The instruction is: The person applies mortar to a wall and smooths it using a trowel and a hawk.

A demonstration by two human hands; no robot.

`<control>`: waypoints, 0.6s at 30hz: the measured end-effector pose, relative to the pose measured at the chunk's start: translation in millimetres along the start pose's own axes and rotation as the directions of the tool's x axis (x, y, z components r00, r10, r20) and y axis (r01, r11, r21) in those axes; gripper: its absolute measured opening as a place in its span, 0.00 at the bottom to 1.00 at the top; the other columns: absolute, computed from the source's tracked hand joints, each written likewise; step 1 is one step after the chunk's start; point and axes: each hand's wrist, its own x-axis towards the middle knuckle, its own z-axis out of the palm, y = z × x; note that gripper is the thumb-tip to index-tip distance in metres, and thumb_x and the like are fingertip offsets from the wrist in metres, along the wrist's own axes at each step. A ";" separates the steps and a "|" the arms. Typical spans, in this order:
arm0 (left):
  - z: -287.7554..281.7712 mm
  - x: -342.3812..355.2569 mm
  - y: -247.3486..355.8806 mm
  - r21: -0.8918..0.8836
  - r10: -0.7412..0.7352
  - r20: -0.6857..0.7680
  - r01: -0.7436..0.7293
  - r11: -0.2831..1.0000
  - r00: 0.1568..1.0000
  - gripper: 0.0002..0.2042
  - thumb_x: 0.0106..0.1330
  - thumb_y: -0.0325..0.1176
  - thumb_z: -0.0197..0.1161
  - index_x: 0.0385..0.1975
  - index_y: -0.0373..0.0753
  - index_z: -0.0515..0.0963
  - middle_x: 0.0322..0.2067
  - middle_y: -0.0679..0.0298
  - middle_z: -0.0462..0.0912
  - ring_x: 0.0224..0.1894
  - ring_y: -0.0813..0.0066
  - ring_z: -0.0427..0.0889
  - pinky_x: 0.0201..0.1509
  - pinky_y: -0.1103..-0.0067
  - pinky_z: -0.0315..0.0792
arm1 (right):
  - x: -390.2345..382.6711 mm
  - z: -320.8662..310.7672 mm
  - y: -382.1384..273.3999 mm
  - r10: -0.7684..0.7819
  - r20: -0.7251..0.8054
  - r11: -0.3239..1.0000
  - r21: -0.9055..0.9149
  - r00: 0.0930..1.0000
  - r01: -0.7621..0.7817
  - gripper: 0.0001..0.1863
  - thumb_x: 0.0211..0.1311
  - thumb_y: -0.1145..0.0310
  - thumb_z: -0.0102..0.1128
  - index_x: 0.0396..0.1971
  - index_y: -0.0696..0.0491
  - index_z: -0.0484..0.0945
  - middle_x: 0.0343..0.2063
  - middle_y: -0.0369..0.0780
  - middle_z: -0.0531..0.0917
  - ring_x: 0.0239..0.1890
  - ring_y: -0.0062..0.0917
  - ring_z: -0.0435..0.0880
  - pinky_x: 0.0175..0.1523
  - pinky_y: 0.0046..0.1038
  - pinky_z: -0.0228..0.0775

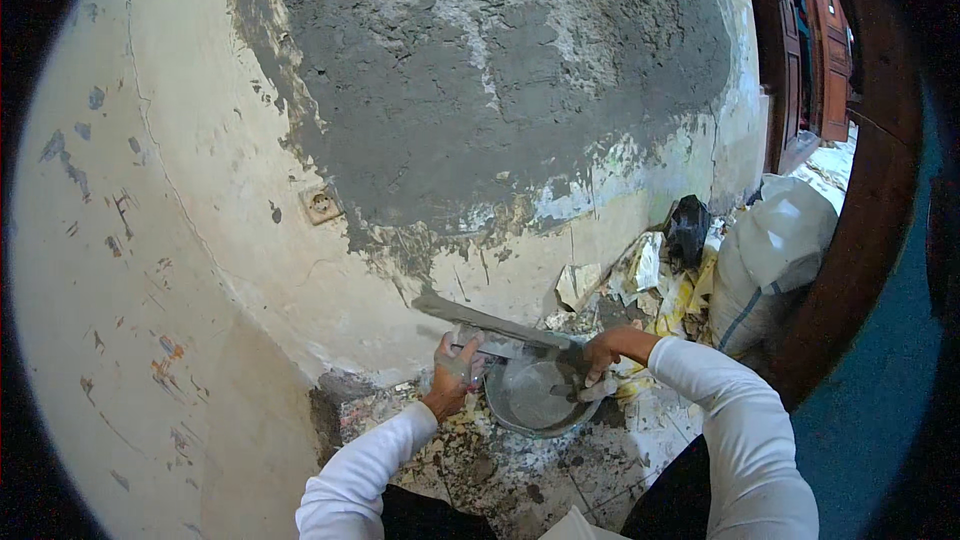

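Note:
A long, narrow plastering float (490, 321), coated in wet grey mortar, slants across above a round dark basin (541, 434). My left hand (455, 372) is closed around it from below, near its middle. At its right end my right hand (608, 350) is closed with the fingers bent down, apparently gripping that end; part of the grip is hidden. Wet grey mortar (535, 385) lies in the basin. A pale, short handle-like piece (598, 389) rests at the basin's right rim, just under my right hand. Fresh grey plaster (430, 130) covers a large patch of the wall ahead.
A wall socket (321, 206) sits left of the plaster's lower edge. To the right stand a full white sack (765, 270) and a black plastic bag (687, 230) among torn wrappers and rubble. Mortar crumbs litter the tiled floor (500, 475). A wooden door frame (850, 270) borders the right.

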 end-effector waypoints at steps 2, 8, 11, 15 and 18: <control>5.6 5.9 -9.8 -0.029 0.099 0.019 -0.098 0.995 0.995 0.23 0.69 0.45 0.71 0.54 0.43 0.69 0.42 0.60 0.82 0.40 0.71 0.84 0.22 0.79 0.71 | 27.6 14.0 -5.8 0.166 0.253 0.961 -0.256 0.953 -0.099 0.32 0.54 0.42 0.73 0.53 0.47 0.84 0.43 0.40 0.89 0.35 0.33 0.88 0.36 0.36 0.77; 13.0 -17.5 10.4 -0.041 0.123 0.009 -0.123 0.992 0.992 0.18 0.71 0.40 0.69 0.52 0.40 0.71 0.36 0.67 0.81 0.30 0.80 0.80 0.26 0.82 0.73 | -55.9 -29.3 -91.9 0.005 0.307 0.982 0.180 0.952 -0.063 0.33 0.56 0.43 0.75 0.49 0.58 0.84 0.45 0.51 0.86 0.40 0.46 0.87 0.38 0.42 0.84; 27.2 -17.0 24.2 -0.080 0.117 0.068 -0.111 0.991 0.991 0.18 0.72 0.43 0.67 0.54 0.43 0.71 0.38 0.68 0.81 0.33 0.79 0.81 0.30 0.81 0.75 | 3.4 33.4 -8.9 -0.554 -0.039 0.756 0.394 0.831 0.523 0.28 0.54 0.46 0.76 0.44 0.54 0.87 0.42 0.49 0.87 0.40 0.46 0.87 0.38 0.45 0.82; 43.5 -4.9 36.7 -0.168 0.102 0.016 -0.098 0.981 0.995 0.20 0.76 0.48 0.62 0.59 0.45 0.70 0.46 0.64 0.81 0.40 0.72 0.84 0.38 0.73 0.80 | 66.9 86.2 32.8 -0.693 -0.296 0.709 -0.111 0.658 0.697 0.09 0.43 0.66 0.77 0.26 0.50 0.88 0.33 0.45 0.89 0.35 0.45 0.87 0.41 0.43 0.78; 49.2 6.1 46.5 -0.215 0.134 -0.037 -0.139 0.967 0.990 0.22 0.77 0.50 0.59 0.63 0.47 0.68 0.50 0.62 0.81 0.44 0.67 0.85 0.46 0.69 0.82 | 89.5 86.5 -2.1 -0.298 -0.042 0.834 -0.497 0.954 0.239 0.09 0.53 0.61 0.71 0.34 0.45 0.88 0.37 0.39 0.89 0.38 0.40 0.88 0.40 0.45 0.78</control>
